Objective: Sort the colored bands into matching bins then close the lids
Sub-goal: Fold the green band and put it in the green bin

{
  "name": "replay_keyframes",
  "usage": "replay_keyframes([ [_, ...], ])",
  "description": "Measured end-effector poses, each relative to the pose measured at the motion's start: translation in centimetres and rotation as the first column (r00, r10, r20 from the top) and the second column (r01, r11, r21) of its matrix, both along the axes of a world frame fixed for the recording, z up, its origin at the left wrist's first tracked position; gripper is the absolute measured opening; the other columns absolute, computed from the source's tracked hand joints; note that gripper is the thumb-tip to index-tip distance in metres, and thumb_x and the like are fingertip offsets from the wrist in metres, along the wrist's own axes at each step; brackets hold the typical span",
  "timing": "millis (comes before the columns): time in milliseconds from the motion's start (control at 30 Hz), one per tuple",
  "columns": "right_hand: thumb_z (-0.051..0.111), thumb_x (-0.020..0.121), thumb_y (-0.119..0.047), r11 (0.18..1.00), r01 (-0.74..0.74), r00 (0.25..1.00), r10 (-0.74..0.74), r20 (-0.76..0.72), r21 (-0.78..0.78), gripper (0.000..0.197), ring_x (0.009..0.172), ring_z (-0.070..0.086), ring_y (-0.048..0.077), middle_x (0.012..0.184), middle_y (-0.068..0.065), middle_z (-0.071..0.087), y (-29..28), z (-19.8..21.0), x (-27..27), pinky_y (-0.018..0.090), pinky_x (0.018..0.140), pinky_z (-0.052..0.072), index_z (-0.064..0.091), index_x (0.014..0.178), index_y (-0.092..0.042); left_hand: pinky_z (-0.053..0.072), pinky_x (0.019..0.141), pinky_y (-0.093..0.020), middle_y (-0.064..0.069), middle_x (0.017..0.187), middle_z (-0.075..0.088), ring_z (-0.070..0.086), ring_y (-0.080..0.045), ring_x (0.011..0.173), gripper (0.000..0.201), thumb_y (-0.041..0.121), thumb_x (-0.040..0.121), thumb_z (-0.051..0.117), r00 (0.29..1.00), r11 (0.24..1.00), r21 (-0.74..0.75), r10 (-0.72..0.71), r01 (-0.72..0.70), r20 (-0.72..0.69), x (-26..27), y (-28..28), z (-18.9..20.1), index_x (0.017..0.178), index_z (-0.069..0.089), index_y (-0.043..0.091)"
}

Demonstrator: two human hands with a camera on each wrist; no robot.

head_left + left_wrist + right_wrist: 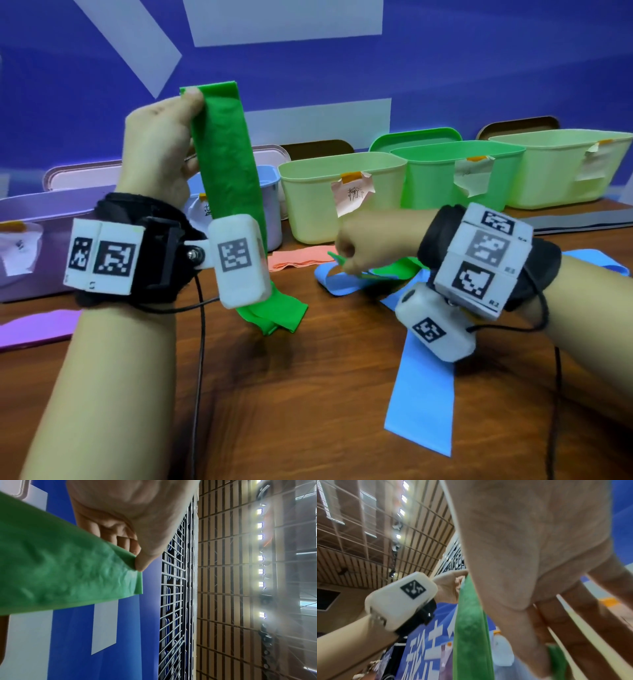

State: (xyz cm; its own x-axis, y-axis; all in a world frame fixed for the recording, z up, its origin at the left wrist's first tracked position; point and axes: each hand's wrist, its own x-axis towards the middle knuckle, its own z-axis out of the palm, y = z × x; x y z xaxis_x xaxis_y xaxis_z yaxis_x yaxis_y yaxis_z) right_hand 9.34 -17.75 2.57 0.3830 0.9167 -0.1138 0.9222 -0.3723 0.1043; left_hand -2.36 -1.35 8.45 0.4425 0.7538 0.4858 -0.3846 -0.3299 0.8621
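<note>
My left hand (190,101) is raised and pinches the top end of a long green band (229,161) between thumb and fingers; the pinch shows close up in the left wrist view (137,561) on the green band (60,572). The strip hangs down, its lower end crumpled on the table. My right hand (344,260) is low over the table and pinches a second green band (394,269) lying across a blue band (421,394). In the right wrist view my fingers (544,649) hold that green piece (556,660). A green bin (442,181) stands open at the back.
Along the back stand a purple bin (51,246), a pale blue bin (272,205), a yellow-green bin (311,212) and a pale green bin (548,178), lids propped behind. A salmon band (298,262), a purple band (34,329) and a grey band (582,219) lie on the wooden table (308,411).
</note>
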Motion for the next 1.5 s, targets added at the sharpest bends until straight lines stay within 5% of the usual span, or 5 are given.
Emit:
replay_keyframes([
  [500, 0.067, 0.081, -0.023, 0.662, -0.019, 0.999, -0.015, 0.038, 0.749, 0.01, 0.084, 0.061, 0.02, 0.085, 0.004, 0.069, -0.9, 7.6, -0.1, 0.029, 0.069, 0.046, 0.074, 0.088, -0.021, 0.048, 0.051, -0.014, 0.007, 0.068, 0.065, 0.063, -0.004, 0.06, 0.022, 0.025, 0.094, 0.054, 0.989, 0.995, 0.059, -0.068, 0.076, -0.129, 1.9, -1.8, -1.1, 0.076, 0.064, 0.018],
  [833, 0.062, 0.084, -0.007, 0.54, -0.152, 0.813, 0.544, -0.206, 0.828, 0.008, 0.065, 0.056, -0.003, 0.071, -0.006, 0.064, 0.7, 5.4, -0.2, 0.01, 0.066, 0.044, 0.066, 0.082, -0.014, 0.04, 0.046, -0.012, 0.013, 0.05, 0.059, 0.054, 0.001, 0.045, 0.022, 0.025, 0.097, 0.048, 0.955, 0.982, 0.052, -0.164, 0.182, -0.246, 2.9, -2.2, -2.0, 0.083, 0.062, 0.017],
  [1067, 0.065, 0.084, -0.012, 0.421, 0.084, 0.908, 0.342, -0.243, 0.903, 0.006, 0.072, 0.06, 0.005, 0.076, 0.001, 0.068, 1.7, 3.8, 2.7, 0.021, 0.075, 0.047, 0.071, 0.085, -0.014, 0.045, 0.051, -0.014, 0.009, 0.061, 0.065, 0.055, 0.002, 0.045, 0.025, 0.026, 0.099, 0.042, 0.897, 0.928, -0.053, -0.371, 0.37, -0.238, 3.8, -3.7, -2.4, 0.107, 0.062, 0.013],
  [1300, 0.061, 0.085, 0.002, 0.338, 0.166, 0.648, 0.671, -0.361, 0.926, 0.019, 0.067, 0.06, 0.0, 0.062, -0.016, 0.067, 0.8, 3.6, 2.9, 0.025, 0.072, 0.051, 0.067, 0.085, -0.017, 0.051, 0.06, -0.017, 0.008, 0.065, 0.068, 0.06, -0.002, 0.052, 0.024, 0.024, 0.098, 0.045, 0.915, 0.936, -0.078, -0.352, 0.343, -0.195, 4.3, -3.5, -3.0, 0.109, 0.063, 0.012],
  [1500, 0.064, 0.084, -0.013, 0.267, 0.216, 0.865, 0.394, -0.311, 0.939, 0.013, 0.069, 0.061, 0.009, 0.067, -0.006, 0.064, 1.4, 3.7, 2.7, 0.035, 0.07, 0.057, 0.066, 0.073, -0.02, 0.046, 0.059, -0.019, 0.008, 0.05, 0.04, 0.036, -0.004, 0.044, 0.021, 0.021, 0.098, 0.048, 0.888, 0.91, -0.073, -0.414, 0.408, -0.2, 4.8, -4.3, -3.0, 0.089, 0.066, 0.016],
])
